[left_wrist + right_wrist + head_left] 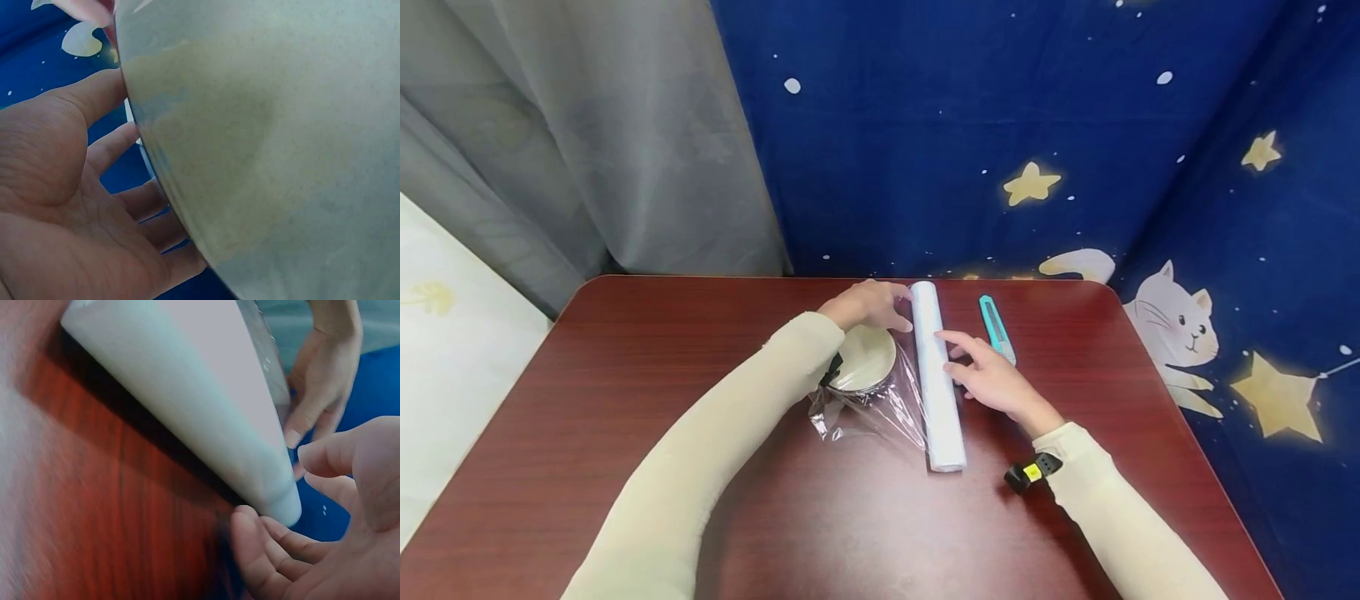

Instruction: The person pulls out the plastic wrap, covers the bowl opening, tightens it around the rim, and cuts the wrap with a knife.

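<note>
A white roll of plastic wrap (942,400) lies lengthwise on the table, and a clear sheet of film (887,417) stretches left from it. That sheet reaches a round, pale dish (867,357), whose smooth surface (281,125) fills much of the left wrist view. My left hand (872,304) is beyond the dish, fingers loosely bent and spread toward the far end of the roll. From the right, my right hand (992,379) reaches to the roll with parted fingers. In the right wrist view its fingertips (247,528) are right at the roll's edge.
A teal utility knife (995,325) lies right of the roll, partly hidden by the right hand. The dark red table (820,517) ends at the back against a blue curtain (925,150) and a grey one (647,150).
</note>
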Motion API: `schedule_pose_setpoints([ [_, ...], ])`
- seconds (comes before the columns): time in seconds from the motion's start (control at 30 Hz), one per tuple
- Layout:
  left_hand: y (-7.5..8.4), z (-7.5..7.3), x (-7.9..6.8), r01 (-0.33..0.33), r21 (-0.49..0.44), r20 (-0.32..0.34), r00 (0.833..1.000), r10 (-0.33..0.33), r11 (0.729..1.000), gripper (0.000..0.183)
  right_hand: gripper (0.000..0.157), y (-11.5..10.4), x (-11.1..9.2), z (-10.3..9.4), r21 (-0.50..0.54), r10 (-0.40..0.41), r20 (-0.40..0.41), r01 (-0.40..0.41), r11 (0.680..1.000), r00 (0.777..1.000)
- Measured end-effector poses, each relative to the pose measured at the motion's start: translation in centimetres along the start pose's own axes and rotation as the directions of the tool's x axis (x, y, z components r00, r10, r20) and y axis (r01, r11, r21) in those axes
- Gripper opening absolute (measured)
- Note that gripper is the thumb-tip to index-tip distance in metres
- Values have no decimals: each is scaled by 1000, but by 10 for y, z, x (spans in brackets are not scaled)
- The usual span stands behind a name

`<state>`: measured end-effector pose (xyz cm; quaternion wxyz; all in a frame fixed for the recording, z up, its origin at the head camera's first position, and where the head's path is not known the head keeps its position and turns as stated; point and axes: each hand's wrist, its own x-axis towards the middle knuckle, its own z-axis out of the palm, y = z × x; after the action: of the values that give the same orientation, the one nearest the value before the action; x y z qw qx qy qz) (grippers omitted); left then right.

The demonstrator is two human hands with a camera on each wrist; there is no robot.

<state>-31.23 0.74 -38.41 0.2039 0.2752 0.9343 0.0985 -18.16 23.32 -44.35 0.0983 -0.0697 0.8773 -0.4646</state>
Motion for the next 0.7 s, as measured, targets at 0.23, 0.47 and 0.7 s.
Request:
schedule_pose_setpoints([
  [0.23,3,3,1,38,12,-9,999,-38,999,67,39,14,8,-30,-180,23,-316,-83,980,949],
  [0.47,5,3,2,23,12,3,1000,-23,1000,61,52,39,24,-53,-277,176,-369,-288,917,913],
  [0.7,7,0,1,-7,43,8,1000,7,999,54,61,40,26,-56,-299,279,-305,-370,880,911],
])
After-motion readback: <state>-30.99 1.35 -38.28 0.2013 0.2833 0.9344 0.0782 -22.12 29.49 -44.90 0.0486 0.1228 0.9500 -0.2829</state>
